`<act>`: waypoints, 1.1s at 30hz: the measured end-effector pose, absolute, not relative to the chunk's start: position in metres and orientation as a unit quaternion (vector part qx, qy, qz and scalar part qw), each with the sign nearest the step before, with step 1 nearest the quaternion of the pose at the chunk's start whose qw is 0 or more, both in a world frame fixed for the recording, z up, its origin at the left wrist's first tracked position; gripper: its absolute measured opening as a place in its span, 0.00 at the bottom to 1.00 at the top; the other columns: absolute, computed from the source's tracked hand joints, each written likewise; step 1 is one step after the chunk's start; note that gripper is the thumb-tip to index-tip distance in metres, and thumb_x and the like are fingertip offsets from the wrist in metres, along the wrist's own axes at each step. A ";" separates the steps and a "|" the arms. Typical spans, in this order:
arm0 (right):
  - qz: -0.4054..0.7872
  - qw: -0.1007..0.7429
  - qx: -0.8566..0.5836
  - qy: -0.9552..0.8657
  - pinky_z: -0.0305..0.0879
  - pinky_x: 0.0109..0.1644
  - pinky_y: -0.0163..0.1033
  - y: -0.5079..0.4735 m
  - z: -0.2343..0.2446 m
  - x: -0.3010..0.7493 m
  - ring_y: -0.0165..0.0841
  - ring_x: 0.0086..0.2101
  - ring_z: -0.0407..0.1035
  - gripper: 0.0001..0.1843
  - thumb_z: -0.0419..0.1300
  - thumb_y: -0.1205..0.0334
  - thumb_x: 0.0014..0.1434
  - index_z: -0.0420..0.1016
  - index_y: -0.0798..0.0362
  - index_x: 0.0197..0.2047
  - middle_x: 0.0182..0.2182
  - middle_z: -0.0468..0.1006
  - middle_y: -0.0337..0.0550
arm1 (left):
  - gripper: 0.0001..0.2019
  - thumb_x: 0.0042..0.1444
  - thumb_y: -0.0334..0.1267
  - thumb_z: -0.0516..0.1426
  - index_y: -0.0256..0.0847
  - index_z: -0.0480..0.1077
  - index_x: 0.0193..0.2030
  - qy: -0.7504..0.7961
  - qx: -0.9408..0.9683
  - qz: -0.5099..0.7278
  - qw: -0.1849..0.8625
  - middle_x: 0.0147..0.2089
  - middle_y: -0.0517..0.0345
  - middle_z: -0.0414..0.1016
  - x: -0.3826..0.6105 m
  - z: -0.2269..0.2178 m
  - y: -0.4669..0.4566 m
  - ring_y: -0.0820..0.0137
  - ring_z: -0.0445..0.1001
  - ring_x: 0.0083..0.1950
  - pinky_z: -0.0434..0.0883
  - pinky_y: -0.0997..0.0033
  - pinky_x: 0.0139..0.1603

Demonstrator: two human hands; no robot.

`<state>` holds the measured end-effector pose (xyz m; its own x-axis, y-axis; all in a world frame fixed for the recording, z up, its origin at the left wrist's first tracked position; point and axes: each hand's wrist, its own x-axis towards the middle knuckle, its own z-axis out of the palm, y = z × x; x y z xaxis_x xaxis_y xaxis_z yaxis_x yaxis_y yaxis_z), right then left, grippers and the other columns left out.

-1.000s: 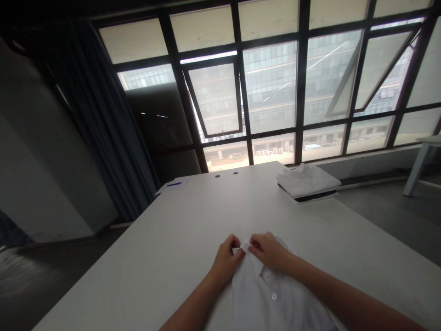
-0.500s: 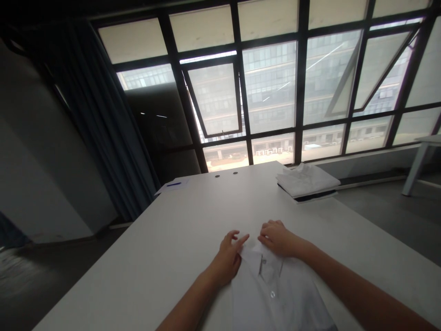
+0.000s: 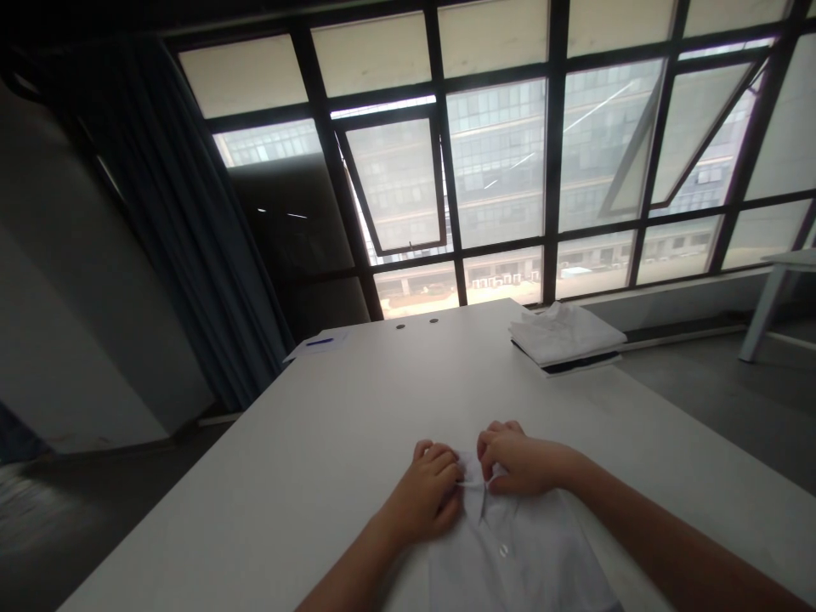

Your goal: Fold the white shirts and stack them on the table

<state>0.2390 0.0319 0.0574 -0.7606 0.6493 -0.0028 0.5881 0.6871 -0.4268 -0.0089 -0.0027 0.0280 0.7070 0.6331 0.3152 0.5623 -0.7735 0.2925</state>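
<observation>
A white buttoned shirt [image 3: 510, 552] lies on the white table with its collar end away from me. My left hand [image 3: 430, 489] is closed on the left side of the collar, fingers curled over it. On the collar's right side, my right hand [image 3: 513, 459] grips the cloth, thumb against bent fingers. Between the two hands the collar [image 3: 470, 469] shows, with the placket and a button below it. My hands cover both outer ends of the collar.
On the white table [image 3: 306, 459], a folded pile of white clothes [image 3: 567, 334] with a dark layer beneath lies at the far right. Paper with a blue pen [image 3: 320, 342] is at the far left. Windows and a curtain stand behind; another table [image 3: 765, 297] is at right.
My left hand has gone from spread fingers to a closed grip on the collar. My right hand has come slightly down and curled onto the collar's right side.
</observation>
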 end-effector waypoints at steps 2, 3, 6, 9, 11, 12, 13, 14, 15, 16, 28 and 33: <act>0.218 0.071 -0.328 -0.916 0.52 0.58 0.51 0.032 0.058 0.239 0.44 0.51 0.65 0.07 0.66 0.54 0.53 0.83 0.43 0.35 0.45 0.78 0.42 | 0.12 0.57 0.34 0.54 0.46 0.71 0.48 0.325 0.910 0.245 0.084 0.56 0.48 0.71 -0.010 0.022 -0.001 0.55 0.65 0.61 0.58 0.52 0.63; 0.220 0.071 -0.328 -0.916 0.52 0.58 0.51 0.033 0.058 0.240 0.44 0.51 0.65 0.08 0.66 0.53 0.52 0.83 0.43 0.35 0.45 0.78 0.42 | 0.13 0.58 0.36 0.55 0.45 0.71 0.50 0.335 0.898 0.273 0.081 0.60 0.47 0.68 -0.011 0.018 0.000 0.54 0.63 0.64 0.58 0.52 0.64; 0.205 0.091 -0.346 -0.911 0.53 0.57 0.50 0.040 0.058 0.243 0.44 0.50 0.66 0.11 0.64 0.49 0.55 0.83 0.45 0.35 0.44 0.78 0.43 | 0.19 0.62 0.42 0.55 0.44 0.66 0.60 0.407 0.840 0.345 0.094 0.65 0.44 0.62 -0.012 0.005 0.007 0.55 0.63 0.64 0.61 0.54 0.63; 0.195 0.118 -0.377 -0.898 0.59 0.51 0.43 0.054 0.056 0.253 0.39 0.43 0.70 0.19 0.54 0.49 0.65 0.82 0.49 0.35 0.40 0.79 0.46 | 0.17 0.67 0.46 0.49 0.43 0.66 0.59 0.476 0.786 0.366 0.146 0.55 0.46 0.71 -0.015 -0.005 0.017 0.59 0.71 0.53 0.66 0.58 0.56; 0.182 0.119 -0.430 -0.876 0.60 0.44 0.39 0.066 0.052 0.263 0.37 0.38 0.71 0.18 0.53 0.52 0.65 0.82 0.52 0.37 0.37 0.80 0.48 | 0.17 0.70 0.47 0.45 0.43 0.70 0.50 0.497 0.766 0.361 0.187 0.46 0.50 0.75 -0.018 -0.009 0.023 0.61 0.72 0.48 0.67 0.61 0.52; 0.174 0.112 -0.459 -0.864 0.60 0.41 0.38 0.072 0.049 0.269 0.36 0.36 0.71 0.18 0.55 0.52 0.64 0.81 0.53 0.37 0.36 0.80 0.48 | 0.19 0.70 0.48 0.43 0.42 0.72 0.46 0.499 0.762 0.355 0.212 0.43 0.51 0.75 -0.020 -0.010 0.026 0.62 0.72 0.46 0.67 0.63 0.50; 0.170 0.100 -0.483 -0.853 0.59 0.38 0.37 0.077 0.046 0.274 0.36 0.33 0.71 0.17 0.56 0.52 0.63 0.81 0.54 0.36 0.34 0.81 0.48 | 0.21 0.70 0.49 0.43 0.42 0.72 0.41 0.498 0.758 0.348 0.237 0.40 0.53 0.75 -0.022 -0.011 0.028 0.63 0.72 0.44 0.67 0.65 0.47; 0.176 0.085 -0.496 -0.846 0.58 0.35 0.37 0.081 0.043 0.279 0.36 0.31 0.70 0.18 0.56 0.51 0.63 0.81 0.55 0.34 0.31 0.80 0.48 | 0.22 0.70 0.50 0.43 0.42 0.71 0.38 0.497 0.755 0.340 0.259 0.38 0.54 0.75 -0.023 -0.011 0.030 0.64 0.71 0.41 0.66 0.67 0.44; 0.192 0.072 -0.499 -0.842 0.57 0.34 0.37 0.085 0.040 0.283 0.35 0.28 0.69 0.21 0.55 0.50 0.64 0.81 0.55 0.31 0.28 0.80 0.47 | 0.22 0.69 0.52 0.44 0.41 0.71 0.36 0.496 0.753 0.333 0.277 0.35 0.56 0.74 -0.025 -0.012 0.032 0.65 0.70 0.38 0.65 0.69 0.40; 0.213 0.062 -0.495 -0.840 0.56 0.32 0.37 0.087 0.037 0.286 0.34 0.26 0.68 0.23 0.54 0.48 0.64 0.80 0.56 0.28 0.25 0.79 0.46 | 0.22 0.69 0.52 0.45 0.41 0.71 0.34 0.495 0.751 0.328 0.288 0.33 0.58 0.73 -0.026 -0.012 0.033 0.67 0.69 0.36 0.64 0.71 0.38; 0.229 0.092 -0.493 -0.834 0.57 0.31 0.35 0.084 0.035 0.279 0.32 0.26 0.68 0.16 0.59 0.51 0.59 0.79 0.55 0.29 0.25 0.80 0.43 | 0.20 0.68 0.54 0.47 0.41 0.72 0.47 0.485 0.728 0.351 0.334 0.34 0.61 0.71 -0.016 -0.013 0.028 0.69 0.66 0.36 0.63 0.71 0.39; 0.218 0.111 -0.469 -0.849 0.56 0.29 0.33 0.079 0.037 0.273 0.30 0.27 0.68 0.06 0.59 0.64 0.51 0.78 0.54 0.29 0.26 0.79 0.40 | 0.19 0.69 0.51 0.48 0.44 0.71 0.55 0.435 0.771 0.362 0.291 0.45 0.54 0.66 -0.013 -0.008 0.021 0.66 0.67 0.43 0.67 0.67 0.46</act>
<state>0.2732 0.0788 0.0368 -0.5350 0.8447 -0.0152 0.7478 0.4652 -0.4737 -0.0132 0.0209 -0.0077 0.3595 0.8822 0.3040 0.4610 -0.4512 0.7642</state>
